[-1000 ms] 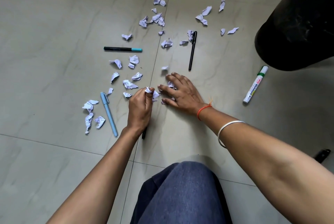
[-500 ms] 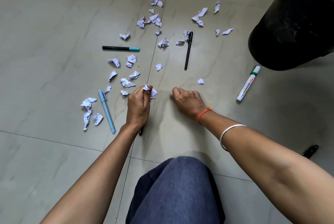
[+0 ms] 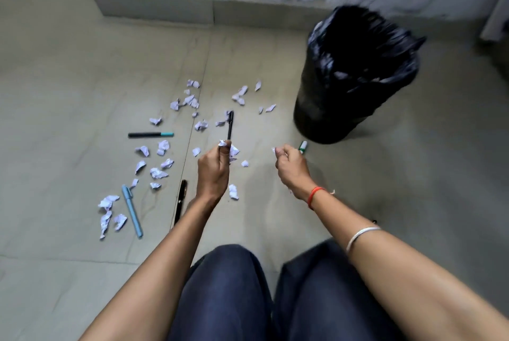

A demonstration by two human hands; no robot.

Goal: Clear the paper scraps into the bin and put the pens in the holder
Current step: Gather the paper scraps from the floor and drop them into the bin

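My left hand (image 3: 213, 172) hangs above the floor (image 3: 68, 65). Its fingers (image 3: 217, 153) are curled tight round a wad of paper scraps (image 3: 234, 151), which pokes out white at the top and side of the fist. My right hand (image 3: 293, 170) is lifted too, with the fingers folded in. A white scrap (image 3: 273, 150) shows at the tips of thumb and forefinger and seems to be pinched there, though the blur hides how much I hold.

The black bin (image 3: 330, 109), lined with a black bag (image 3: 358, 46), stands upright on the floor ahead and to my right, well apart from both hands.

Loose scraps (image 3: 158, 173) lie scattered over the tiles ahead and to my left, and one crumpled piece (image 3: 233, 191) lies between my wrists.

- A black pen with a teal end (image 3: 151, 134) lies crosswise on the left.
- A slim black pen (image 3: 230, 124) lies just beyond my left fist, its near end hidden behind it.
- A light blue pen (image 3: 132, 210) lies near my left side, among scraps.
- A dark pen (image 3: 181, 197) lies beside my left forearm and is partly covered by it.
- A white marker (image 3: 303, 146) with a green band shows just past my right hand, mostly hidden.

An orange thread (image 3: 314, 196) and a silver bangle (image 3: 360, 234) sit on my right wrist. My knees, in dark blue trousers (image 3: 225, 285), fill the bottom of the view.
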